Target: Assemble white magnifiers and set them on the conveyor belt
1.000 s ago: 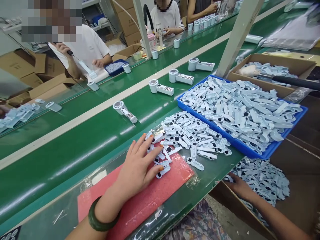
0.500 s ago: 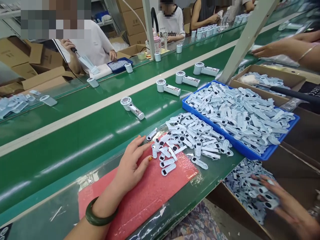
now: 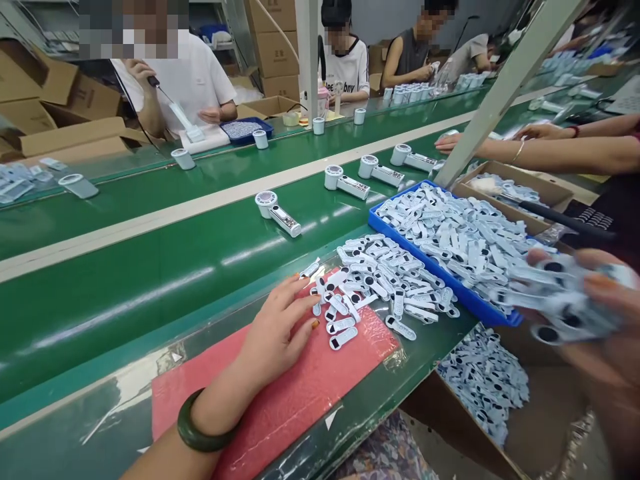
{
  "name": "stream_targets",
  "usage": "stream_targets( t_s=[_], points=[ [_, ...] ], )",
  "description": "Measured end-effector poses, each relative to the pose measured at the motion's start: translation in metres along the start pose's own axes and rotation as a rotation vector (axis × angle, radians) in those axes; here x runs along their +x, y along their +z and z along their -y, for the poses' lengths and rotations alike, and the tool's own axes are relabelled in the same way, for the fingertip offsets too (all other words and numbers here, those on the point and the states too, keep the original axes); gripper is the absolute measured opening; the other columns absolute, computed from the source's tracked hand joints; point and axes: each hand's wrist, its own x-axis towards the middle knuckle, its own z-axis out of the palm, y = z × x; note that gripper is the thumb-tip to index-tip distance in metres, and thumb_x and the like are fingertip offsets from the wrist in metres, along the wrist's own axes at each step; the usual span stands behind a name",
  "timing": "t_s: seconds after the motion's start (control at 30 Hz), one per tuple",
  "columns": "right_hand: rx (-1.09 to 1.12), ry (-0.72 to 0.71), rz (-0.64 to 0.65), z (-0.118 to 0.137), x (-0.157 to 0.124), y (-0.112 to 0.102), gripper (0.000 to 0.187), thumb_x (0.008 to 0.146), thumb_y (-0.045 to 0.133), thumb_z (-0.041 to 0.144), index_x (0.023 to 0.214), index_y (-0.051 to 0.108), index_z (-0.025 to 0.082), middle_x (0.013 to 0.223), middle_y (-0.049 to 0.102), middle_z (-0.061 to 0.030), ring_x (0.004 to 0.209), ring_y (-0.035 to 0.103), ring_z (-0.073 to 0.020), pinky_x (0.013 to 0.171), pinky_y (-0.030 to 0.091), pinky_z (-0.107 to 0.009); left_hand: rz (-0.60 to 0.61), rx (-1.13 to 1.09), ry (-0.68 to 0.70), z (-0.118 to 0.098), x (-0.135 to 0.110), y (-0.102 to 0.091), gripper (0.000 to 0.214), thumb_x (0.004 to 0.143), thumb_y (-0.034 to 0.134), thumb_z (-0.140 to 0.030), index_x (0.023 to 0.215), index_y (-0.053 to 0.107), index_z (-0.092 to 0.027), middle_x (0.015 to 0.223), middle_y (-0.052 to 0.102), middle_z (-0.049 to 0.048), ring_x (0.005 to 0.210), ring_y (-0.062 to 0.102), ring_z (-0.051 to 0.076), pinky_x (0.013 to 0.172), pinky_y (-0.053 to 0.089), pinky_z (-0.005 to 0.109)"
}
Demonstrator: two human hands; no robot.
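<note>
My left hand (image 3: 280, 327) lies open on a red mat (image 3: 295, 407), a dark green bangle on its wrist. Its fingertips reach the near side of a loose pile of pale blue plastic strips (image 3: 400, 273) with round ends and black patches. At the right, blurred by motion, my right hand (image 3: 607, 360) grips a bunch of the same pale blue plastic strips (image 3: 555, 300). This bunch is above the cardboard box (image 3: 450, 413) that holds more strips, near the corner of a heaped blue tray (image 3: 380, 221).
Several small handheld fans (image 3: 267, 200) lie on the green conveyor belt (image 3: 210, 260). A slanted metal post (image 3: 505, 93) rises behind the tray. Across the belt, a person (image 3: 175, 87) holds a tool. Another person's arms (image 3: 560, 143) reach in from the right.
My right hand has risen from the cardboard box, bringing up a bunch of plastic strips. My left hand stays on the mat, slightly shifted right in view. The camera view has shifted a little.
</note>
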Motion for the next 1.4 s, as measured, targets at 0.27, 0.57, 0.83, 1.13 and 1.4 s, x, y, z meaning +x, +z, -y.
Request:
stream_targets(
  t_s=[0.27,0.57,0.83,1.13,1.4],
  points=[
    [-0.265,-0.371,0.077,0.035,0.051,0.143,0.023,0.087,0.069,0.036,0.108,0.068,0.026,0.116,0.066,-0.0050,0.102,0.065,-0.0279,0.092,0.052,-0.045,-0.001,-0.037,-0.009,0.007,0.000,0.004,0.031,0.096,0.049,-0.017,0.125,0.059,-0.024,0.142,0.052,0.0091,0.139,0.041,0.028,0.111,0.046,0.055],
    [-0.543,-0.611,0.351,0.022,0.052,0.146,0.027,0.098,0.064,0.032,0.125,0.064,0.032,0.151,0.040,-0.0058,0.134,0.045,-0.0328,0.106,0.048,-0.054,0.022,-0.042,-0.023,0.009,0.001,0.004,0.029,0.099,0.048,-0.021,0.126,0.059,-0.025,0.141,0.053,0.0077,0.138,0.043,0.027,0.111,0.046,0.053],
    [-0.951,-0.719,0.394,0.025,0.018,0.157,0.020,0.092,0.071,0.030,0.110,0.069,0.019,0.147,0.045,-0.0132,0.137,0.035,-0.0406,0.108,0.039,-0.064,-0.044,-0.015,0.016,0.003,0.002,0.000,0.029,0.097,0.050,-0.015,0.123,0.058,-0.024,0.141,0.053,0.0061,0.138,0.042,0.024,0.111,0.045,0.047],
    [-0.770,-0.637,0.345,0.028,0.007,0.167,0.005,0.093,0.062,0.024,0.089,0.063,0.022,0.131,0.061,-0.0083,0.134,0.042,-0.0363,0.106,0.036,-0.065,-0.089,-0.058,0.056,-0.003,0.004,-0.002,0.026,0.097,0.050,-0.012,0.118,0.061,-0.023,0.138,0.056,0.0070,0.134,0.045,0.024,0.108,0.045,0.047],
    [0.024,-0.272,0.427,0.057,-0.023,0.175,0.016,0.099,0.061,0.035,0.086,0.062,0.026,0.125,0.065,-0.0031,0.124,0.055,-0.0274,0.103,0.044,-0.048,-0.083,-0.845,-0.301,-0.039,0.000,-0.005,0.026,0.097,0.062,-0.031,0.122,0.065,-0.026,0.116,0.068,0.0065,0.102,0.064,0.017,0.088,0.056,0.033]
  ],
)
